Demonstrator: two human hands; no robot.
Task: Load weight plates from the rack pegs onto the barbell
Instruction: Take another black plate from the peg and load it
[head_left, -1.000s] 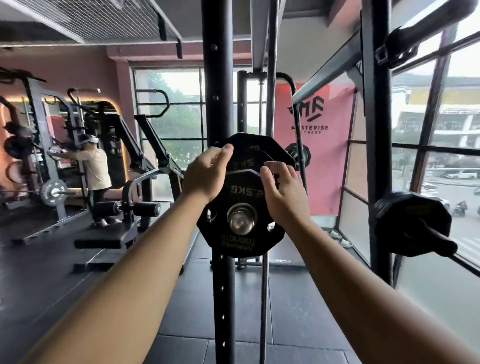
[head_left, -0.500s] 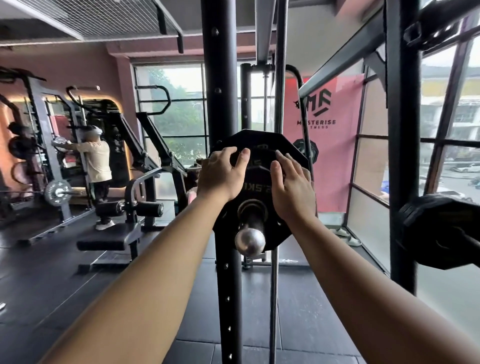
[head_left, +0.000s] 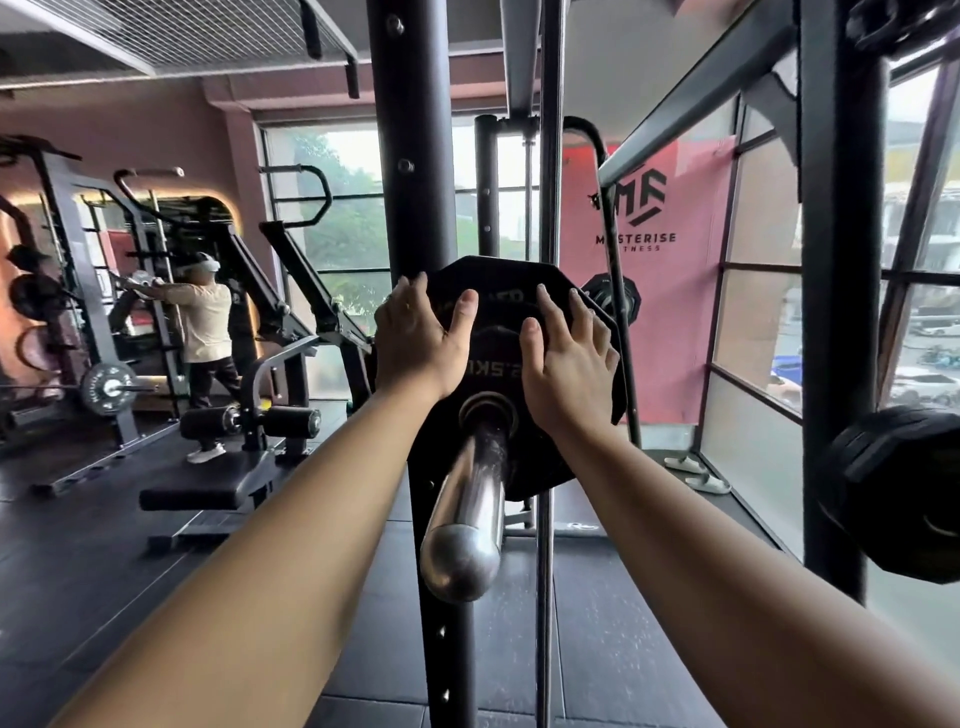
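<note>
Plate location: the black weight plate (head_left: 498, 364) is sitting on the chrome barbell sleeve (head_left: 467, 519). The sleeve is passing through its hub and running out toward you, so its rounded end is showing at 6 o'clock from the hub.
Plate marking: raised characters reading 2.5K are showing upside down on the face between your hands.
Left hand: you are laying your left hand (head_left: 415, 343) flat on the plate face at 10 o'clock from the hub. The fingers are lying straight and reaching the plate's upper edge, the thumb is spreading out toward 12 o'clock, and nothing is being gripped.
Right hand: you are laying your right hand (head_left: 569, 364) flat on the face at 2 o'clock from the hub. The fingers are lying straight and fanning apart, with the palm touching the plate and nothing curled around it.
Rack upright: the black perforated post (head_left: 400, 156) is standing just behind the plate, at 11 o'clock from the hub.
Stored plate: another black plate (head_left: 893, 488) is hanging on the right rack post, at 4 o'clock in your view and well apart from your hands.
Background: a second person (head_left: 205, 322) is working at a machine at 9 o'clock, beyond a padded bench (head_left: 208, 483). A red banner (head_left: 675, 322) is hanging at 2 o'clock beside the windows.
</note>
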